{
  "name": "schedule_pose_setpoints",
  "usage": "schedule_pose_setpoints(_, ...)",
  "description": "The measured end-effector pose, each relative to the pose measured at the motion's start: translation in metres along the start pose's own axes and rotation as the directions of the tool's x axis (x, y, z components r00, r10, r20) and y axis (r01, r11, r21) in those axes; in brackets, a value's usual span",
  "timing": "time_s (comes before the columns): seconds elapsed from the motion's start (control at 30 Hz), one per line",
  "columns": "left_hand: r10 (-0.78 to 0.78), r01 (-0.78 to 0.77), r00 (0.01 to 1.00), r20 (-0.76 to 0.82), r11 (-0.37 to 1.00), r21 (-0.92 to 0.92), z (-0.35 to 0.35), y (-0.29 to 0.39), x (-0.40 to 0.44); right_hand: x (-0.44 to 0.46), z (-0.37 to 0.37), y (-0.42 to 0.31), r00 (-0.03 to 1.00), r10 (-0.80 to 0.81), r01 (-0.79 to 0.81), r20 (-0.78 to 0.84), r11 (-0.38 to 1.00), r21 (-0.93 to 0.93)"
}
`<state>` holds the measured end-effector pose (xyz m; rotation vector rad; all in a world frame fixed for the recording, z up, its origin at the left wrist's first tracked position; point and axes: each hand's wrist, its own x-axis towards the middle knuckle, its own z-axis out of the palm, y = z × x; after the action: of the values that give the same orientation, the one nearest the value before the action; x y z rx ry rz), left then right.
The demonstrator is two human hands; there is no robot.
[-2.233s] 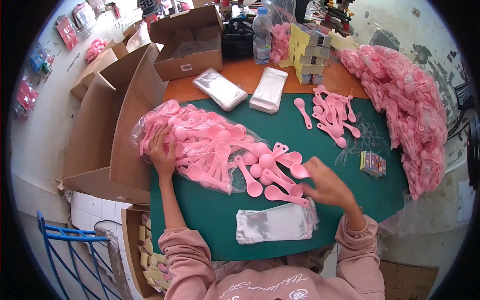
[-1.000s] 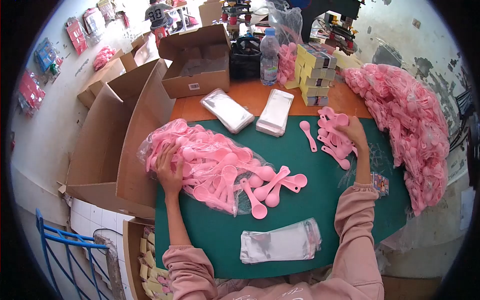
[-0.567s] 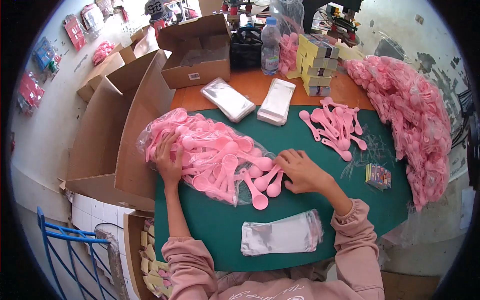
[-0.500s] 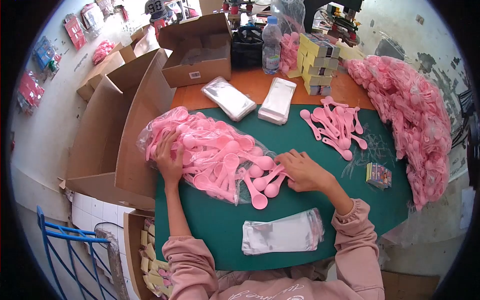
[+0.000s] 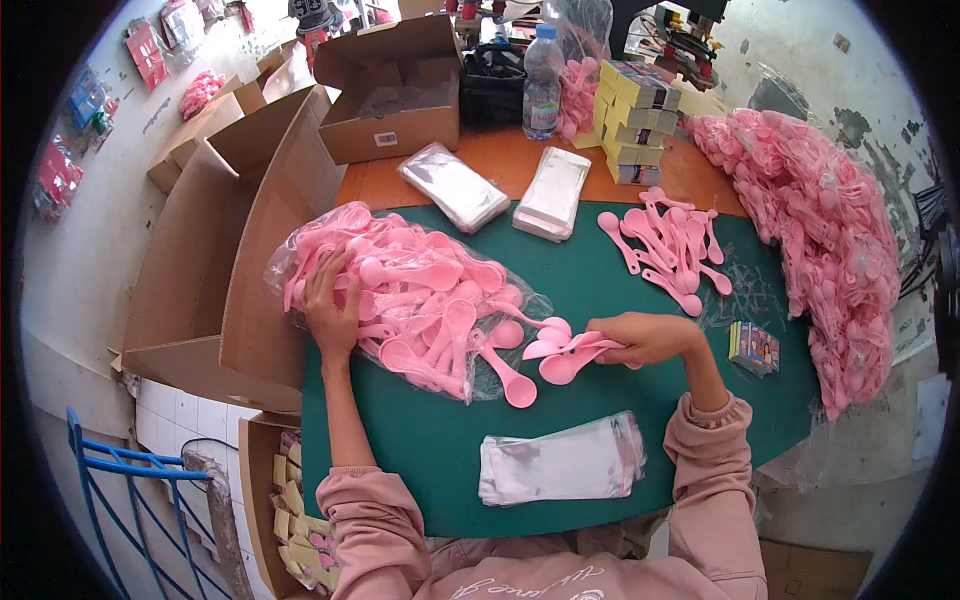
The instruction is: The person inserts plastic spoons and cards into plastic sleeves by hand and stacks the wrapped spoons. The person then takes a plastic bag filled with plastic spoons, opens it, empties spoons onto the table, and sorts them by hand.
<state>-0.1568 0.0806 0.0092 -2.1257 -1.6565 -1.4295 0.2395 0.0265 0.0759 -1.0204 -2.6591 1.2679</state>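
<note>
Head view: my left hand (image 5: 333,312) rests open on the clear plastic bag (image 5: 484,384) of pink plastic spoons (image 5: 435,270), probably to steady it; my right hand (image 5: 648,340) is closed on the handles of several pink round-bowled spoons (image 5: 563,368), bowls toward the bag, exact count hidden. 1 loose heap of pink plastic spoons (image 5: 690,240) lies well apart on the green tabletop (image 5: 420,480), likely keeping 2 lots separate; flat clear plastic sleeves (image 5: 560,460) sit nearest me, presumably for reach.

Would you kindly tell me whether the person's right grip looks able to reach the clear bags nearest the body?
Probably yes: only bare green mat seems to separate the right grip from those bags, though it holds pink spoons, which may need setting down.
</note>
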Motion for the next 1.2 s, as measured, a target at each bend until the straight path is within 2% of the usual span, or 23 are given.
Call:
schedule_pose_setpoints(0.07,-0.016,0.016,1.0,0.015,1.0,-0.013,-0.002,0.003,0.001,-0.005,-0.011,-0.01,0.981,0.12,-0.16,0.155,0.947,0.277)
schedule_pose_setpoints(0.1,-0.015,0.016,1.0,0.016,1.0,-0.015,-0.002,0.002,0.0,-0.005,-0.01,-0.005,0.981,0.122,-0.161,0.154,0.947,0.277)
schedule_pose_setpoints(0.17,-0.011,0.011,1.0,0.013,1.0,-0.018,-0.001,0.001,0.0,-0.005,-0.006,0.007,0.997,-0.049,0.011,0.068,0.88,0.475)
schedule_pose_setpoints(0.3,-0.002,0.002,1.0,0.008,0.999,-0.036,-0.002,0.003,0.0,-0.004,-0.003,0.004,0.996,-0.041,-0.02,0.074,0.741,0.671)
schedule_pose_setpoints(0.37,-0.005,0.005,1.0,0.003,1.0,-0.004,-0.002,0.002,0.0,-0.006,-0.004,0.011,0.993,0.11,-0.042,-0.048,0.695,0.718)
schedule_pose_setpoints(0.4,-0.006,0.006,1.0,0.005,1.0,-0.006,-0.002,0.002,0.0,-0.008,-0.007,0.014,0.993,0.112,-0.044,-0.047,0.694,0.719)
schedule_pose_setpoints(0.47,0.004,-0.003,1.0,0.018,1.0,-0.03,-0.002,0.002,0.001,-0.018,-0.02,0.025,0.911,0.346,-0.084,-0.223,0.687,0.722)
schedule_pose_setpoints(0.53,-0.005,0.006,1.0,0.024,1.0,-0.025,-0.002,0.003,0.001,-0.03,-0.031,0.054,0.75,0.52,-0.143,-0.409,0.731,0.667)
schedule_pose_setpoints(0.57,-0.014,0.014,1.0,0.027,1.0,-0.015,-0.003,0.004,0.001,-0.038,-0.039,0.089,0.657,0.499,-0.254,-0.565,0.852,0.458)
schedule_pose_setpoints(0.6,-0.018,0.018,0.999,0.027,1.0,-0.01,-0.003,0.003,0.0,-0.037,-0.045,0.095,0.568,0.423,-0.38,-0.706,0.896,0.23)
schedule_pose_setpoints(0.63,-0.013,0.013,1.0,0.019,1.0,-0.016,-0.002,0.003,0.0,-0.037,-0.044,0.1,0.573,0.422,-0.376,-0.703,0.897,0.232)
schedule_pose_setpoints(0.67,-0.008,0.009,1.0,0.012,1.0,-0.02,-0.002,0.002,0.0,-0.038,-0.044,0.104,0.44,0.218,-0.529,-0.871,0.847,-0.055)
schedule_pose_setpoints(0.7,-0.011,0.011,1.0,0.015,1.0,-0.014,-0.001,0.001,0.0,-0.036,-0.045,0.091,0.34,-0.05,-0.685,-0.939,0.672,-0.284)
schedule_pose_setpoints(0.73,-0.009,0.009,1.0,0.006,1.0,-0.024,-0.001,0.0,0.0,-0.026,-0.039,0.06,0.258,-0.083,-0.875,-0.963,0.402,-0.269)
schedule_pose_setpoints(0.8,-0.009,0.009,1.0,0.0,0.999,-0.032,0.0,0.001,0.0,-0.015,-0.042,0.022,0.499,0.03,-0.653,-0.866,0.67,-0.353)
schedule_pose_setpoints(0.83,-0.003,0.003,1.0,0.001,1.0,-0.027,-0.001,0.002,0.0,-0.004,-0.034,0.013,0.691,0.015,-0.38,-0.723,0.858,-0.345)
schedule_pose_setpoints(0.87,0.005,-0.005,1.0,0.002,1.0,-0.021,-0.002,0.003,0.001,0.009,-0.021,0.001,0.832,-0.07,-0.081,-0.55,0.966,-0.245)
schedule_pose_setpoints(0.9,0.006,-0.006,1.0,-0.003,1.0,-0.016,-0.002,0.003,0.002,0.027,-0.011,-0.016,0.924,-0.105,0.046,-0.367,0.985,-0.166)
schedule_pose_setpoints(0.97,-0.024,0.025,1.0,0.008,0.998,-0.05,-0.002,0.002,0.0,0.065,0.024,-0.026,0.879,-0.389,0.295,-0.275,0.898,-0.328)
schedule_pose_setpoints(1.03,-0.029,0.03,0.999,0.017,0.997,-0.076,-0.005,-0.002,-0.002,0.093,0.039,-0.031,0.885,-0.421,0.285,-0.199,0.827,-0.486)
schedule_pose_setpoints(1.07,-0.032,0.034,0.999,0.022,0.994,-0.107,-0.006,-0.003,-0.002,0.105,0.045,-0.028,0.885,-0.42,0.283,-0.202,0.828,-0.484)
schedule_pose_setpoints(1.13,-0.036,0.04,0.999,0.03,0.991,-0.125,-0.006,-0.005,-0.004,0.122,0.05,-0.024,0.828,-0.373,0.099,-0.419,0.833,-0.545)
schedule_pose_setpoints(1.2,-0.042,0.046,0.999,0.031,0.989,-0.138,-0.007,-0.005,-0.002,0.122,0.053,-0.027,0.841,-0.354,0.094,-0.409,0.84,-0.534)
